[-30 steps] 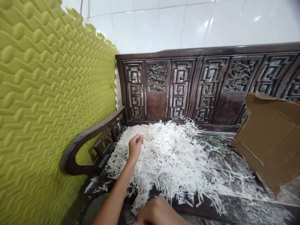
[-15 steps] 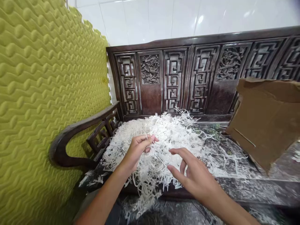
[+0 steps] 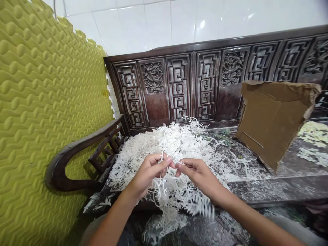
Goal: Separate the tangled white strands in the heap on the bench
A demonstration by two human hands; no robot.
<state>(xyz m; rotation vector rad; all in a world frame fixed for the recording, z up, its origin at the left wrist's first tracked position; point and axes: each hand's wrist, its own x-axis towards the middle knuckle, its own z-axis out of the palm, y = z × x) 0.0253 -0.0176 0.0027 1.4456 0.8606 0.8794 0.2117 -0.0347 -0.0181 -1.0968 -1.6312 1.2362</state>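
Pinching left hand (image 3: 146,172): thumb and fingers closed on a branching white sprig (image 3: 161,188), which hangs below them.
Right hand (image 3: 198,172): fingertips closed on a thin white stem (image 3: 181,163), close to the left fingertips; cannot tell whether it joins the sprig.
White pile (image 3: 176,143): beyond and under both hands, heaped on the dark wooden bench (image 3: 276,189), partly spilling over its front edge.
Cardboard (image 3: 271,119): tilted upright, right of the pile.
Pale yellow pieces (image 3: 314,133): lying past the cardboard.
Yellow mat (image 3: 51,102): upright beside the left armrest (image 3: 60,164).
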